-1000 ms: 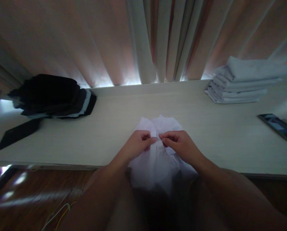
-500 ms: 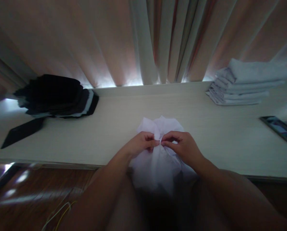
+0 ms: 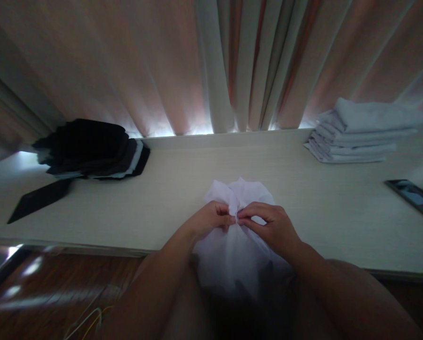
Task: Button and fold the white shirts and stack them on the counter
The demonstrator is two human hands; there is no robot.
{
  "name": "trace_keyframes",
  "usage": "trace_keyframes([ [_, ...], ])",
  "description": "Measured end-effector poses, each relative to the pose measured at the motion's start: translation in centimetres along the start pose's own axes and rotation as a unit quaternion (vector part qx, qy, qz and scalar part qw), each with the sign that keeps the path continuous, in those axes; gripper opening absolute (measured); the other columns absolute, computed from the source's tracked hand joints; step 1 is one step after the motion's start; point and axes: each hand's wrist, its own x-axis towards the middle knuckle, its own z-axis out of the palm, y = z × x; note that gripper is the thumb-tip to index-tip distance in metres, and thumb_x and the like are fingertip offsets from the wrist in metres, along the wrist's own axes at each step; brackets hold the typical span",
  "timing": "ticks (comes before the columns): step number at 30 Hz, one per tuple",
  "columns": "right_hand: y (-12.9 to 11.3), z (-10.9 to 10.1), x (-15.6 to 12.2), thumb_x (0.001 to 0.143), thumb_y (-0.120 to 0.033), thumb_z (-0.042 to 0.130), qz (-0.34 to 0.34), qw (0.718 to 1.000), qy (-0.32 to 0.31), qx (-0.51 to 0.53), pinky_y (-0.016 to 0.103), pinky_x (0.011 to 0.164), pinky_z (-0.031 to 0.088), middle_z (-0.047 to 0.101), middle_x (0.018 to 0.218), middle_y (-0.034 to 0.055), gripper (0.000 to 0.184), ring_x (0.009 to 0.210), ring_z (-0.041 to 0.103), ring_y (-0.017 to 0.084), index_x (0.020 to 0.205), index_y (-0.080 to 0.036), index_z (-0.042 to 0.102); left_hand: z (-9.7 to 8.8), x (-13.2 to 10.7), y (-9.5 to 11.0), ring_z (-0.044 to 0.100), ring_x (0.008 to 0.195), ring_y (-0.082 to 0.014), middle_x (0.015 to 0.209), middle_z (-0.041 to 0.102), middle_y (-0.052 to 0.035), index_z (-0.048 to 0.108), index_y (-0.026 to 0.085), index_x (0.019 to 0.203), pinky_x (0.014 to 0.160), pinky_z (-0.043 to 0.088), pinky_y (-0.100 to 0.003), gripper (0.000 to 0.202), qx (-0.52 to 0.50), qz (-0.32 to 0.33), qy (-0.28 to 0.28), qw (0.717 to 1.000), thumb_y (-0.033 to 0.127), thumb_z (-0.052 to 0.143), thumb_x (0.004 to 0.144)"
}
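A thin white cloth (image 3: 228, 259), perhaps a garment, hangs over the near edge of the pale table, its upper part bunched on the tabletop. My left hand (image 3: 214, 217) is closed on a gathered fold of it, thumb pressed against the fingers. Right beside it, my right hand (image 3: 270, 221) pinches the same gathered spot between thumb and fingertips. The two sets of fingertips nearly touch. Whatever small detail lies between them is too small to make out. The cloth's lower part falls into shadow over my lap.
Dark folded clothes (image 3: 90, 151) are stacked at the back left, with a flat black item (image 3: 39, 200) before them. A pile of folded white cloth (image 3: 360, 132) stands at the back right, near a phone (image 3: 413, 197). Curtains (image 3: 154, 66) hang behind the table (image 3: 154, 198). Cables (image 3: 87, 321) lie below left.
The whole scene sits slightly lower in the picture as the head view shifts. Both hands keep their pinch on the white cloth, with hardly any movement of the fingers.
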Motion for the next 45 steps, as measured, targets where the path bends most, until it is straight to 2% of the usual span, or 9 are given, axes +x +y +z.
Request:
trace_keyframes([
  [5,-0.1,-0.4,0.2,0.084,-0.02,0.073,-0.001,0.999,-0.034,-0.01,0.024,0.073,0.05,0.074,0.084,0.0004,0.004,0.075,0.067,0.013,0.088,-0.022,0.074,0.0,-0.1,0.4,0.047,0.051,-0.009,0.055,0.053,0.0021,0.063,0.012,0.059,0.052,0.037,-0.021,0.022,0.013,0.0,0.002,1.0,0.027,0.078,0.064],
  [12,0.1,-0.4,0.1,0.083,-0.022,0.073,0.006,0.999,-0.04,0.008,0.024,0.07,0.048,0.07,0.079,-0.0001,0.004,0.072,0.063,0.012,0.085,-0.021,0.071,0.4,-0.2,0.4,0.048,0.057,-0.01,0.062,0.058,-0.0007,0.068,0.011,0.067,0.055,0.037,-0.022,0.03,-0.018,0.012,-0.01,1.0,0.037,0.081,0.065],
  [15,0.3,-0.4,0.0,0.081,-0.02,0.073,0.023,0.999,-0.023,0.029,0.024,0.068,0.047,0.069,0.08,-0.0003,0.006,0.071,0.062,0.012,0.085,-0.02,0.068,0.7,-0.2,0.2,0.047,0.056,-0.0091,0.063,0.057,-0.0003,0.067,0.01,0.072,0.055,0.035,-0.022,0.034,-0.044,0.013,0.014,0.999,0.041,0.081,0.067],
  [17,0.5,-0.5,0.1,0.079,-0.015,0.073,0.029,0.999,-0.025,0.027,0.024,0.068,0.047,0.067,0.08,-0.0009,0.01,0.072,0.061,0.012,0.084,-0.02,0.066,0.8,-0.3,0.4,0.046,0.054,-0.0086,0.059,0.054,0.0014,0.064,0.011,0.068,0.054,0.034,-0.022,0.033,-0.033,0.011,0.033,0.999,0.04,0.08,0.069],
  [21,0.7,-0.5,0.2,0.077,-0.013,0.071,0.017,0.999,-0.03,-0.001,0.024,0.07,0.047,0.065,0.078,-0.0016,0.012,0.072,0.06,0.012,0.084,-0.02,0.065,0.6,-1.1,1.7,0.049,0.055,-0.009,0.056,0.055,0.0018,0.059,0.013,0.061,0.055,0.037,-0.022,0.032,0.012,0.015,0.052,0.998,0.036,0.077,0.074],
  [26,0.8,-0.5,0.3,0.08,-0.017,0.071,0.001,1.0,-0.018,-0.02,0.025,0.07,0.047,0.065,0.078,-0.0011,0.009,0.071,0.059,0.011,0.085,-0.02,0.065,0.9,-1.9,3.4,0.057,0.059,-0.0107,0.061,0.061,0.0,0.064,0.012,0.067,0.06,0.044,-0.022,0.027,-0.001,-0.001,0.064,0.998,0.033,0.08,0.071],
  [34,0.4,-0.7,0.3,0.08,-0.016,0.069,-0.013,1.0,-0.017,-0.023,0.026,0.07,0.047,0.065,0.08,-0.0001,0.009,0.072,0.06,0.013,0.086,-0.021,0.064,1.4,-1.3,2.1,0.052,0.054,-0.0079,0.058,0.056,0.003,0.061,0.013,0.063,0.056,0.043,-0.021,0.026,-0.022,-0.004,0.077,0.997,0.03,0.078,0.071],
  [45,0.0,-0.9,0.3,0.08,-0.014,0.067,-0.017,0.999,-0.024,-0.018,0.025,0.07,0.046,0.064,0.079,-0.0003,0.009,0.072,0.059,0.012,0.085,-0.02,0.063,1.4,-1.5,2.4,0.051,0.053,-0.0082,0.055,0.056,0.0028,0.059,0.013,0.059,0.057,0.043,-0.022,0.03,-0.007,0.003,0.067,0.998,0.032,0.079,0.07],
])
